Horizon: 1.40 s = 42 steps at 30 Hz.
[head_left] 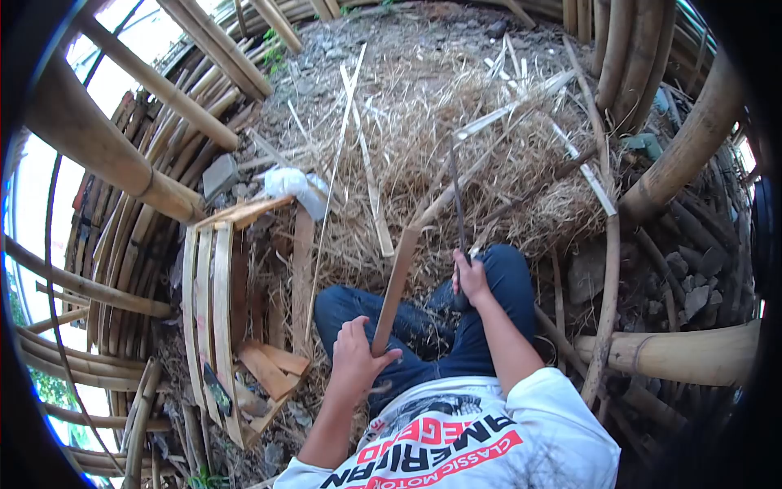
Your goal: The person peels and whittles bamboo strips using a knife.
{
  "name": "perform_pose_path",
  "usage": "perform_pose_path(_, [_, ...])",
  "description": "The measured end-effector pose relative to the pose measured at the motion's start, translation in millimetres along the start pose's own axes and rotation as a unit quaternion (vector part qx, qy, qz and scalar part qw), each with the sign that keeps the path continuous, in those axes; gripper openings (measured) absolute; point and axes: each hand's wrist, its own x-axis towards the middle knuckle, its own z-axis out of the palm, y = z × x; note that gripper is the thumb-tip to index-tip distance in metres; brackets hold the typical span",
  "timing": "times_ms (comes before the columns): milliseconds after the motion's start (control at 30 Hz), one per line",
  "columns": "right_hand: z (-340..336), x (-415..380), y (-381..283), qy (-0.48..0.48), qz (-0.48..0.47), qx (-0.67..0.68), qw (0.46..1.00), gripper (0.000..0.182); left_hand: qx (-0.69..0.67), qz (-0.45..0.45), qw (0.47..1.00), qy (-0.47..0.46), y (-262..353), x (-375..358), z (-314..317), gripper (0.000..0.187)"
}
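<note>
My left hand (352,352) is at the near end of a flat bamboo slat (397,285), which rests in the crook between thumb and fingers. The slat slopes up and away from my lap, its far end meeting a thin pole (450,192) over the shavings. In my right hand (471,279), by the right knee, is a long knife; its narrow dark blade (458,196) points away from me, and its handle is mostly covered by my fingers. The blade stands to the right of the slat, apart from it. My crossed legs in blue jeans (509,285) lie below both hands.
Curly bamboo shavings (423,122) cover the ground ahead, with pale split strips (368,175) among them. At left are a wooden slatted crate (213,301) with a phone (217,393) on it, and a white plastic bag (295,186). Thick bamboo poles (680,354) surround me.
</note>
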Motion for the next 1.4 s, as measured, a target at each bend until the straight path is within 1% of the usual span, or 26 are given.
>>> perform_pose_path(33, [0.4, -0.8, -1.4, 0.000, 0.006, 0.000, 1.000, 0.049, 0.029, 0.039, 0.998, 0.031, 8.5, 6.9, -9.5, 0.079])
perform_pose_path(67, [1.5, -1.5, -2.5, 0.001, 0.016, -0.006, 1.000, 0.049, -0.048, 0.061, 0.994, 0.077, 25.5, 11.0, -26.3, 0.071])
perform_pose_path(100, [2.5, -1.3, -3.4, 0.001, 0.028, -0.013, 1.000, 0.049, -0.047, 0.073, 0.993, 0.083, 41.4, 13.0, -46.2, 0.071])
perform_pose_path(133, [2.8, -1.5, -5.1, 0.003, 0.020, -0.011, 1.000, 0.049, -0.116, 0.098, 0.986, 0.074, 56.9, 11.3, -66.9, 0.063])
perform_pose_path(167, [4.7, -2.2, -6.8, 0.002, 0.034, -0.022, 0.999, 0.049, -0.184, 0.119, 0.973, 0.066, 71.4, 7.0, -86.3, 0.055])
perform_pose_path(200, [8.7, -1.3, -8.5, -0.001, 0.048, -0.034, 0.998, 0.049, -0.314, 0.180, 0.931, 0.044, 85.1, 0.3, -104.9, 0.050])
perform_pose_path(233, [11.8, 0.0, -7.9, -0.008, 0.047, -0.036, 0.998, 0.049, -0.436, 0.234, 0.869, 0.021, 96.4, -5.6, -120.5, 0.045])
perform_pose_path(267, [12.8, 2.5, -5.9, -0.006, 0.049, -0.057, 0.997, 0.049, -0.435, 0.230, 0.870, 0.029, 108.4, -3.5, -131.2, 0.045])
perform_pose_path(300, [13.1, 4.4, -3.5, -0.005, 0.052, -0.080, 0.995, 0.049, -0.512, 0.369, 0.776, -0.001, 123.6, 4.1, -139.7, 0.034])
perform_pose_path(333, [13.4, 5.3, -2.3, -0.012, 0.052, -0.089, 0.995, 0.050, -0.570, 0.443, 0.691, -0.043, 133.7, 7.8, -147.2, 0.033])
perform_pose_path(367, [13.8, 5.3, -1.1, -0.015, 0.054, -0.099, 0.994, 0.051, -0.609, 0.473, 0.633, -0.074, 141.3, 7.7, -154.8, 0.032])
perform_pose_path(400, [13.0, 7.3, 1.7, -0.022, 0.048, -0.107, 0.993, 0.051, -0.644, 0.490, 0.578, -0.106, 147.9, 7.6, -160.4, 0.032])
perform_pose_path(467, [12.5, 9.7, 6.2, -0.033, 0.044, -0.125, 0.991, 0.052, -0.693, 0.501, 0.496, -0.151, 153.7, -3.4, -168.6, 0.031])
perform_pose_path(500, [14.5, 11.5, 6.2, -0.037, 0.046, -0.127, 0.990, 0.052, -0.708, 0.504, 0.466, -0.166, 154.8, -6.6, -170.5, 0.031])
perform_pose_path(567, [13.9, 9.7, 4.9, -0.033, 0.048, -0.146, 0.988, 0.051, -0.732, 0.505, 0.416, -0.190, 158.0, -11.6, -174.3, 0.032])
perform_pose_path(633, [15.4, 8.1, 2.6, -0.028, 0.051, -0.137, 0.989, 0.050, -0.749, 0.508, 0.367, -0.216, 164.3, -13.9, -175.2, 0.033])
perform_pose_path(700, [16.0, 7.9, 1.9, -0.011, 0.047, -0.125, 0.991, 0.057, -0.760, 0.506, 0.331, -0.237, 166.6, -18.0, -176.9, 0.035])
perform_pose_path(733, [15.5, 8.6, 2.3, -0.016, 0.052, -0.128, 0.990, 0.049, -0.765, 0.506, 0.316, -0.244, 168.2, -19.4, -178.4, 0.037])
perform_pose_path(800, [14.5, 8.1, 2.3, -0.013, 0.051, -0.124, 0.991, 0.049, -0.776, 0.502, 0.283, -0.257, 173.0, -21.0, -181.4, 0.040])
perform_pose_path(933, [13.4, 10.6, 8.3, -0.018, 0.034, -0.118, 0.992, 0.051, -0.788, 0.496, 0.243, -0.271, 187.3, -12.9, -182.8, 0.044])
perform_pose_path(967, [13.4, 10.9, 7.6, -0.020, 0.045, -0.111, 0.993, 0.055, -0.791, 0.495, 0.231, -0.278, 191.1, -9.4, -182.8, 0.045])
perform_pose_path(1033, [13.9, 8.9, 4.5, -0.024, 0.049, -0.120, 0.991, 0.055, -0.780, 0.475, 0.284, -0.291, 178.2, -11.2, -172.7, 0.043])
perform_pose_path(1100, [14.8, 8.5, 5.2, -0.016, 0.044, -0.128, 0.991, 0.055, -0.781, 0.457, 0.318, -0.284, 174.3, -12.4, -161.3, 0.040])
perform_pose_path(1167, [14.7, 6.3, 4.5, -0.026, 0.021, -0.129, 0.991, 0.055, -0.783, 0.438, 0.342, -0.281, 174.1, -15.7, -150.3, 0.037])
perform_pose_path(1233, [14.4, 9.2, 9.1, -0.026, 0.028, -0.134, 0.990, 0.056, -0.784, 0.422, 0.364, -0.275, 173.9, -17.1, -140.6, 0.035])
perform_pose_path(1400, [12.7, 8.0, 9.5, -0.018, 0.039, -0.148, 0.988, 0.058, -0.786, 0.401, 0.398, -0.251, 171.9, -21.5, -123.7, 0.028])
